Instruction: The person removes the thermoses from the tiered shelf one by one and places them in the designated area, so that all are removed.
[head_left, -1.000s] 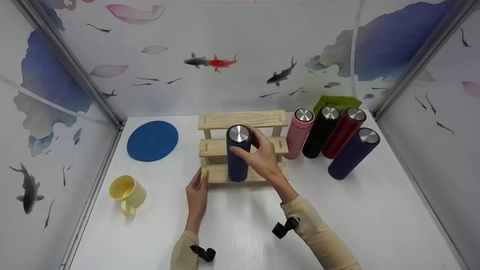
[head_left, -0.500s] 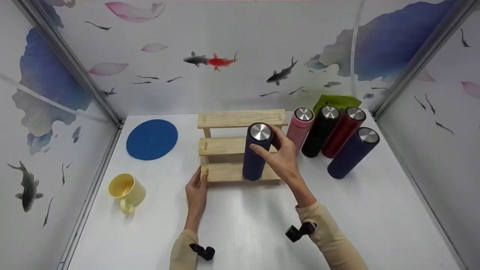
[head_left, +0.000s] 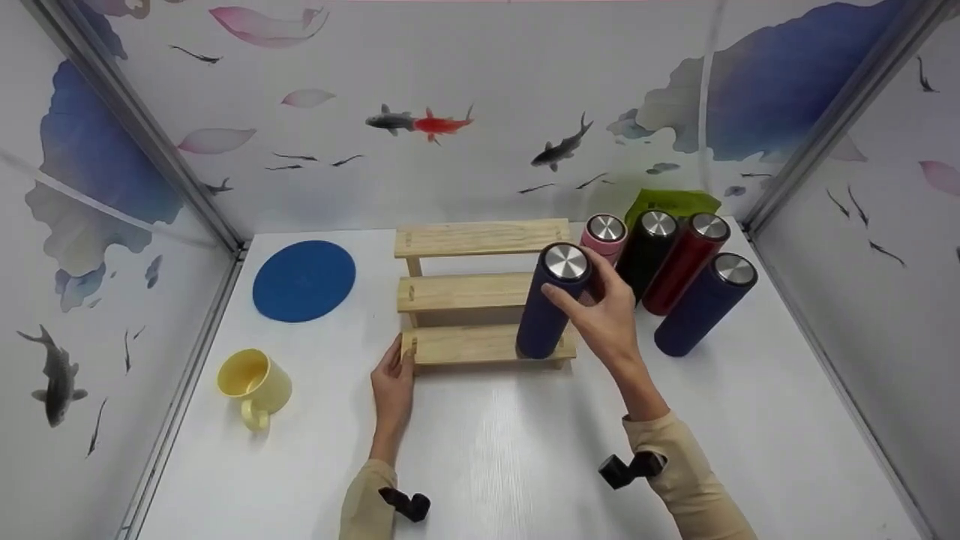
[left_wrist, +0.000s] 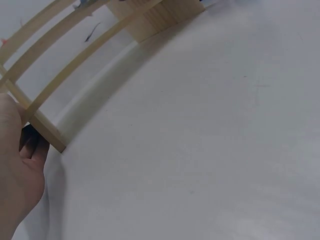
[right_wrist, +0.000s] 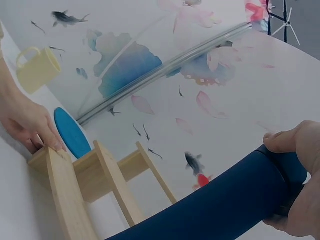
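Note:
My right hand (head_left: 609, 324) grips a navy thermos flask (head_left: 546, 315) near its steel-topped lid, thumb on the near side. The flask leans slightly, its base overlapping the right end of the lowest step of a three-tier wooden shelf (head_left: 461, 345). In the right wrist view the flask (right_wrist: 215, 197) slants across the bottom, with my thumb and fingers around its lid end. My left hand (head_left: 394, 386) holds the left end of that lowest step. Seen from the left wrist, the hand (left_wrist: 17, 167) wraps the shelf's end beside its leg (left_wrist: 47, 131).
Right of the shelf stand pink (head_left: 603, 244), black (head_left: 652, 255), red (head_left: 686, 266) and second navy (head_left: 701, 311) flasks, with a green packet (head_left: 679, 201) behind. At left are a blue round mat (head_left: 304, 281) and a yellow mug (head_left: 259, 382). Printed panels (head_left: 480, 172) enclose the table.
My right hand has carried the navy flask rightward along the lowest step, from near its middle to its right end, now partly covering the pink flask. The left hand stays put.

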